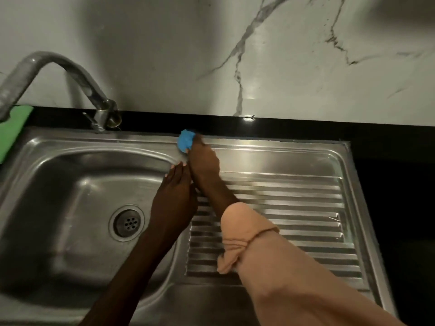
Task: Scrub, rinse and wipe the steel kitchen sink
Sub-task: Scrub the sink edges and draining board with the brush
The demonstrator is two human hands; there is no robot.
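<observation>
Sink [270, 161] of steel fills the black worktop [388, 147], its basin's left and near edges cut off by the frame and a green cloth [11, 132] half out of view behind the blurred tap [58, 67]. The right hand [203, 161] grips a blue cloth [186, 141], mostly hidden under the fingers, on the sink's back rim near the wall. The left hand [174, 198] lies flat with straight fingers on the ridge between basin and ribbed drainer, whose right half lies bare.

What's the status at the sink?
Right hand grips crumpled blue cloth at steel sink's back rim. Left hand open beside it. Nothing in the way.
</observation>
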